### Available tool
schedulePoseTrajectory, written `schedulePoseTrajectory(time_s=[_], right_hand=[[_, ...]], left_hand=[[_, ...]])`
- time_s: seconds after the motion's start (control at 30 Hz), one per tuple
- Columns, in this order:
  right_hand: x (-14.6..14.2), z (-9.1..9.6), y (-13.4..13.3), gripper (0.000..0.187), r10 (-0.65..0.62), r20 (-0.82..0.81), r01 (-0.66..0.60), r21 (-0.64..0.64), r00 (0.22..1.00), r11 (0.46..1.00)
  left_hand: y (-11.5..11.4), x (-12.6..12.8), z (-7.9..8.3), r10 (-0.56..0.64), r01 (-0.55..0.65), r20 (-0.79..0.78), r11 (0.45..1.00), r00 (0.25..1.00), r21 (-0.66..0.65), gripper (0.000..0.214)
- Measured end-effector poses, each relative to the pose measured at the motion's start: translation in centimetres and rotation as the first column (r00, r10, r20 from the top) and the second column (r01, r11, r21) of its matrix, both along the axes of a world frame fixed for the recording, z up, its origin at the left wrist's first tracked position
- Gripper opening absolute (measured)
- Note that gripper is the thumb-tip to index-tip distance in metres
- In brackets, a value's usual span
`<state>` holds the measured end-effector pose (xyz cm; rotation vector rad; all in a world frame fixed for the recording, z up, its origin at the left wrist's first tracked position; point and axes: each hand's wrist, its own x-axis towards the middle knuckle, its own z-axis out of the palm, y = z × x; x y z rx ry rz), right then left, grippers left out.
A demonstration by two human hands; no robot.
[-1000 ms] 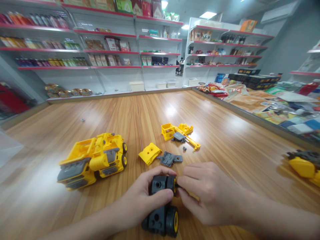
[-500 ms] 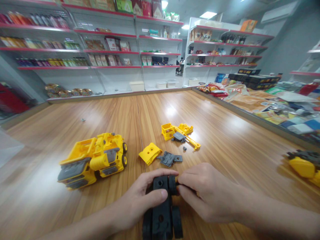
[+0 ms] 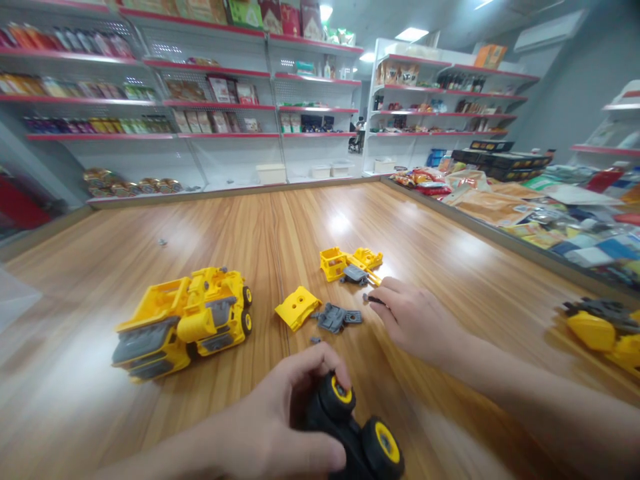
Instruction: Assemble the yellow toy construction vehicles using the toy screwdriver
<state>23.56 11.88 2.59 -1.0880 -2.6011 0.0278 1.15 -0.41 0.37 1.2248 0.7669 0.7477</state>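
Closest to me, the person's left hand (image 3: 280, 407) wraps a black toy chassis (image 3: 351, 437), thumb on the near side and fingers curled over the far end, one fingertip against a yellow hub. That grip seems meant to steady the chassis while leaving the outer wheel (image 3: 385, 445) clear. Its tyres look rubbery and chunky around glossy yellow plastic hubs; the body is matt and dark.

Just past that hand lies a small grey piece (image 3: 315, 340). The right hand (image 3: 417, 320) is stretched farther out, thumb and fingertips pinched on what looks like a slim dark piece (image 3: 378, 301); a grey connector (image 3: 366, 297) sits right at its end, though I can't tell whether they touch.

The loose parts lie in a middle cluster, probably for easy reach: a bent yellow plate (image 3: 299, 308) with round holes, a knobbly grey bracket (image 3: 334, 318) beside it, and, behind, an open-framed yellow cab (image 3: 332, 264). Off to the left, apparently kept out of the way, a yellow-and-grey toy dump truck (image 3: 185, 323) stands on the smooth, wood-grained tabletop (image 3: 225, 227). Beyond the table's edge rise red-edged shelves (image 3: 227, 135) of packaged goods.
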Motion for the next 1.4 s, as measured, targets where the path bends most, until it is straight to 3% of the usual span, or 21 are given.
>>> schedulePoseTrajectory(time_s=[0.23,0.37,0.47,0.67,1.17,1.3,1.4], right_hand=[[-0.3,-1.2,-0.2,0.019,0.115,-0.048,-0.118,-0.058,0.992,0.991],[-0.2,-1.0,0.1,0.022,0.042,-0.01,-0.042,-0.018,0.999,0.999],[0.1,-1.2,1.1,0.03,0.0,0.03,-0.001,0.035,1.0,0.999],[0.0,-2.4,2.7,0.043,0.058,0.09,-0.065,0.082,0.994,0.994],[-1.1,-3.2,3.0,0.057,0.041,0.148,-0.062,0.145,0.988,0.988],[-1.2,-3.2,3.1,0.052,0.107,0.11,-0.12,0.116,0.988,0.986],[-1.3,-2.9,3.2,0.048,0.131,0.054,-0.136,0.099,0.99,0.986]], left_hand=[[-0.1,-0.1,0.0,-0.092,0.16,-0.238,0.945,0.967,0.286,0.04],[-0.2,-0.2,0.1,-0.051,0.227,-0.391,0.88,0.919,0.418,0.035],[-0.4,0.0,0.5,0.002,0.213,-0.456,0.882,0.89,0.421,0.036],[-0.3,0.5,1.3,0.027,0.19,-0.445,0.88,0.895,0.436,0.034],[-0.3,0.6,1.5,0.043,0.156,-0.409,0.885,0.911,0.439,0.033],[-0.3,0.1,1.3,0.015,0.119,-0.347,0.924,0.938,0.363,0.036],[-0.1,-0.1,0.6,0.023,0.013,-0.204,0.984,0.979,0.175,0.048]])
